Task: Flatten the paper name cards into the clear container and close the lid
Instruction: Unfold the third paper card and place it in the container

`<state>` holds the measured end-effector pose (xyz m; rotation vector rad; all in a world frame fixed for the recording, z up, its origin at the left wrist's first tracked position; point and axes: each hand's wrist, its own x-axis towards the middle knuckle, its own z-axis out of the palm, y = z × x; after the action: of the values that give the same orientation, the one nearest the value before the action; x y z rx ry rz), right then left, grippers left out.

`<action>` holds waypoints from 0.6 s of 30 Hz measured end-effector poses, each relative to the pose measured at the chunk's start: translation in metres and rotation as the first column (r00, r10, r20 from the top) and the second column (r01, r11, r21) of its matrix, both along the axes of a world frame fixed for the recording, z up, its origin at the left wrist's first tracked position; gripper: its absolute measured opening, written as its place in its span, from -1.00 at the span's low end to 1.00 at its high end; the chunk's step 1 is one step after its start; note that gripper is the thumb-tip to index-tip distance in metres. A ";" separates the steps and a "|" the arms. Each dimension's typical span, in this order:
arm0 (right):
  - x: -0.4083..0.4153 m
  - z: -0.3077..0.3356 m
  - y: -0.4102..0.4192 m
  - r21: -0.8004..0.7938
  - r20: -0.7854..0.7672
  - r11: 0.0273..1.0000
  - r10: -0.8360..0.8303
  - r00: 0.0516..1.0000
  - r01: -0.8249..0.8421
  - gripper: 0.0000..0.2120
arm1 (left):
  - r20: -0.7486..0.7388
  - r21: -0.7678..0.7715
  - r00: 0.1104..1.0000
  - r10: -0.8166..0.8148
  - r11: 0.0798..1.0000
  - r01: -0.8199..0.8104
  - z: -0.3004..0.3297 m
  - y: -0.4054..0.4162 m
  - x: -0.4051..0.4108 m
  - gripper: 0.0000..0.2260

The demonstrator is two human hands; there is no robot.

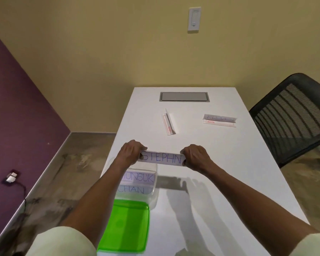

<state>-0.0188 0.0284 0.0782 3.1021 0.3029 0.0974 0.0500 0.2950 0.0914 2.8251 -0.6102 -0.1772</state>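
White table [220, 182] runs long away from the viewer; far edge against the yellow wall, left edge above bare floor by the purple wall, right edge next to a black mesh chair [294, 115]. A grey inset panel [184, 97] sits near the far edge.

STEPHN card [162, 158]: held above the table surface, near the left edge, long axis left–right, lettered face toward the viewer, text upright. Left hand [130, 152] grips its left end, fingers curled round it; right hand [194, 156] grips its right end likewise. Card casts a shadow on the table just nearer the viewer.

Clear container [154, 182]: below and nearer than the held card, at the left table edge, open on top. Inside lie flat cards reading HUNSUK [139, 178] and CHAN [132, 189], long axes left–right, partly hidden by the left forearm.

Green lid [126, 226]: off, lying flat on the table touching or just beside the container's near side, close to the left edge.

Open surface: broad bare stretch right of the container and lid, out to the right edge.

Further off, two cards remain folded: one [168, 122] mid-table, long axis running roughly away from the viewer; another [219, 120] nearer the right edge, long axis left–right, writing too blurred to read
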 end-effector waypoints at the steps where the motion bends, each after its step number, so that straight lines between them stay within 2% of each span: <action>1: 0.000 0.001 0.008 0.000 0.001 1.000 0.013 1.000 -0.013 -0.85 | -0.029 -0.021 0.999 0.039 0.999 -0.039 0.000 0.008 0.000 -0.71; 4: 0.003 0.001 0.030 0.002 -0.015 0.999 0.035 0.999 -0.035 -0.85 | -0.092 -0.068 0.988 0.120 0.990 -0.126 0.000 0.030 0.000 -0.70; 9: 0.009 0.000 0.064 -0.005 -0.062 0.997 0.077 0.995 -0.077 -0.76 | -0.132 -0.051 0.976 0.172 0.982 -0.180 -0.003 0.068 0.000 -0.70; 14: 0.009 0.000 0.092 0.020 -0.113 0.992 0.129 0.985 -0.128 -0.82 | -0.175 -0.047 0.961 0.215 0.973 -0.227 -0.003 0.091 0.001 -0.71; 18: 0.008 -0.006 0.108 0.017 -0.141 0.987 0.161 0.977 -0.160 -0.83 | -0.159 0.060 0.965 0.207 0.978 -0.200 -0.007 0.104 -0.003 -0.66</action>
<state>-0.0107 0.1361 0.0727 3.0911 0.5576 -0.1215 0.0474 0.3986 0.0848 2.8538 -0.2815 -0.3852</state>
